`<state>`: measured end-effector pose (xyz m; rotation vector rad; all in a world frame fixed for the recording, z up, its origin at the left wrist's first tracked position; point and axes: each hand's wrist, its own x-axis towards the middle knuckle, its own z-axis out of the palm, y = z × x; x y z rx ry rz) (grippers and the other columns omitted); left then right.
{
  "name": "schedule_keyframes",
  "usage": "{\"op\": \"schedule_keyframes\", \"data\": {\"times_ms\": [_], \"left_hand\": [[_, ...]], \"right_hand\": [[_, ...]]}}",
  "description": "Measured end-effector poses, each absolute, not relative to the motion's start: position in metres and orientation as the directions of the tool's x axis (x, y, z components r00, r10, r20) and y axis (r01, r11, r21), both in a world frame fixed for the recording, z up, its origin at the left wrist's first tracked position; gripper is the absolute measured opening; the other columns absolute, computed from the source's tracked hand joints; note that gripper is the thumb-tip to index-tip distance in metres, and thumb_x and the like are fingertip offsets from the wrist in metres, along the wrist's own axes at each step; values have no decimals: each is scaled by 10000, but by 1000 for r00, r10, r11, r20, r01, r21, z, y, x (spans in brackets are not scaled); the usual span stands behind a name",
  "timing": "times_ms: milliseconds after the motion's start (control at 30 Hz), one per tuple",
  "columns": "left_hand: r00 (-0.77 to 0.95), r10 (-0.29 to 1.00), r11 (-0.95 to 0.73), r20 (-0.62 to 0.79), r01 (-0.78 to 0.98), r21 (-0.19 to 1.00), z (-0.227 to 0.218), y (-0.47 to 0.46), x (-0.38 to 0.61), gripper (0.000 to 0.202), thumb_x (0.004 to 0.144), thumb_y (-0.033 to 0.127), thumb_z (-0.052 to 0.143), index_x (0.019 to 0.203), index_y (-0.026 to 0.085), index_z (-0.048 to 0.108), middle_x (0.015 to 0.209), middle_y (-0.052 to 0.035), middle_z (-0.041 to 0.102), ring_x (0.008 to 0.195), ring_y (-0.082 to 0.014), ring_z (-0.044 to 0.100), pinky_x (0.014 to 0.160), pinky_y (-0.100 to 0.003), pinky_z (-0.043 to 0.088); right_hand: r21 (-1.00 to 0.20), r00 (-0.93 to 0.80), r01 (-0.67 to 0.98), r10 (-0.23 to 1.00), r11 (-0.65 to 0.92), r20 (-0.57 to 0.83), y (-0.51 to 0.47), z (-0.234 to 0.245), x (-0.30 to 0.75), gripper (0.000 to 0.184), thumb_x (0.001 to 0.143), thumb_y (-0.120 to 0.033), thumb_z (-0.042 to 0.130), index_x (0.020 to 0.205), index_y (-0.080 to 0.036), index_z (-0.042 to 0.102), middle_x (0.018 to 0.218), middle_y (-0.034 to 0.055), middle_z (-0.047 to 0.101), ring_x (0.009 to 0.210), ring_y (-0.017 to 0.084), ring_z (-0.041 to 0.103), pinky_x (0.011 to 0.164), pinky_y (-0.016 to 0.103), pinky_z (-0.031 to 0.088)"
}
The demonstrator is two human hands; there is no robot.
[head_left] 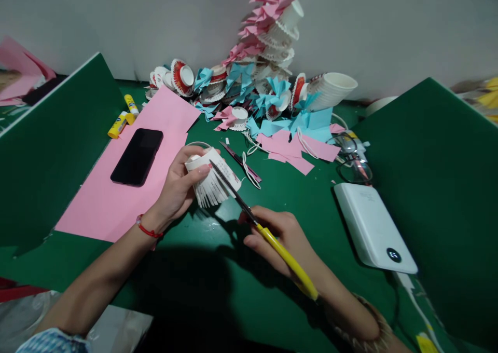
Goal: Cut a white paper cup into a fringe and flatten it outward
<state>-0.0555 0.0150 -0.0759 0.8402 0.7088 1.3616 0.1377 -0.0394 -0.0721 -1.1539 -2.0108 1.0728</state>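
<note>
My left hand [178,189] is closed on a white paper cup [212,174] above the middle of the table. The lower part of the cup's wall is cut into thin strips that hang as a fringe. Yellow-handled scissors [286,257] are in my right hand [282,233], fingers wrapped round the handles. Their dark blades lie across the uncut part of the cup wall, with the tips near my left thumb. Whether the blades are fully closed is hard to make out. Behind the cup lies a dark pair of scissors [237,158] beside a white string loop [249,170].
Pink paper [97,202] carries a black phone [137,157], with yellow glue sticks [118,125] alongside. Fringed cups with pink and blue paper [276,41] pile against the wall. Eyeglasses [355,167] and a white power bank [373,226] lie right. Green partitions [431,187] flank the table.
</note>
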Motion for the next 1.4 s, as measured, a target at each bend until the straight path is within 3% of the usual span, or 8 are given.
{"op": "schedule_keyframes", "data": {"times_ms": [100, 233, 467, 800, 1033, 1400], "left_hand": [[60, 998, 5, 33, -551, 834, -75, 18, -57, 310, 641, 253, 786, 834, 215, 545, 902, 19, 709, 850, -144, 685, 739, -240, 557], [-11, 1000, -22, 19, -594, 804, -72, 22, -60, 354, 662, 304, 762, 883, 231, 495, 919, -3, 717, 881, -199, 699, 819, -366, 571], [0, 1000, -18, 22, -590, 807, -68, 20, -61, 357, 661, 300, 755, 882, 224, 484, 931, -17, 722, 903, -215, 702, 828, -382, 576], [52, 998, 1, 36, -579, 816, -71, 20, -60, 339, 674, 303, 755, 864, 226, 485, 941, -9, 720, 913, -219, 700, 789, -362, 583], [62, 998, 9, 33, -574, 819, -72, 19, -60, 334, 673, 303, 753, 850, 231, 480, 951, -5, 723, 926, -223, 698, 782, -369, 583], [66, 998, 22, 22, -592, 805, -73, 20, -62, 328, 654, 270, 764, 845, 236, 500, 886, 20, 730, 855, -183, 703, 762, -327, 580]], "right_hand": [[-858, -519, 430, 854, 281, 19, -39, -68, 139, 466, 787, -608, 560, 871, -150, 548, 572, -55, 395, 503, 95, 300, 456, 220, 271], [-849, -561, 444, 827, 286, -15, -39, -66, 144, 581, 741, -753, 497, 863, -185, 482, 661, -26, 456, 551, 111, 338, 492, 238, 295], [-871, -589, 395, 808, 291, 3, -38, -69, 145, 693, 715, -851, 378, 880, -186, 484, 662, -26, 439, 564, 117, 337, 492, 246, 288], [-878, -581, 388, 814, 281, 4, -38, -66, 144, 614, 744, -792, 438, 862, -190, 475, 651, -32, 420, 559, 114, 318, 490, 246, 277], [-885, -569, 360, 822, 295, 42, -38, -72, 145, 649, 790, -784, 371, 901, -163, 525, 632, -35, 425, 538, 109, 331, 495, 242, 287], [-840, -516, 427, 853, 334, 77, -40, -69, 143, 557, 845, -693, 398, 795, -159, 549, 537, -50, 403, 465, 89, 288, 461, 230, 232]]}}
